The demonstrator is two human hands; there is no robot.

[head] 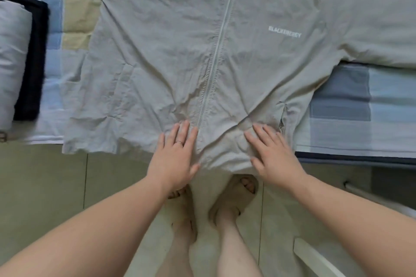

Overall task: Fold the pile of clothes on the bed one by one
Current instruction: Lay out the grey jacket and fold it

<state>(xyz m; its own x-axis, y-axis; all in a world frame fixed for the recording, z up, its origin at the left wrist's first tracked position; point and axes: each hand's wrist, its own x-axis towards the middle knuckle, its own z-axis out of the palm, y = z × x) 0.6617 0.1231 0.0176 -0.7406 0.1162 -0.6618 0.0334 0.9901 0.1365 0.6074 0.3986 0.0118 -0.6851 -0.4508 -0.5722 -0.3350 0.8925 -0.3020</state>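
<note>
I see my left hand (174,155) and right hand (273,155) pressing flat, fingers straight, on the hem of a pale grey-green jacket (157,51), either side of its closed zip (216,56). It lies front-up and creased across the bed (382,137), with white chest lettering.

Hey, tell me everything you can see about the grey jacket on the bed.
The jacket is pale grey-green, thin and crinkled, spread front-up across the bed, hem nearest the person. Its zipper is closed down the middle; white lettering sits on the chest. The left hand and right hand press flat near the hem, either side of the zipper.
</note>
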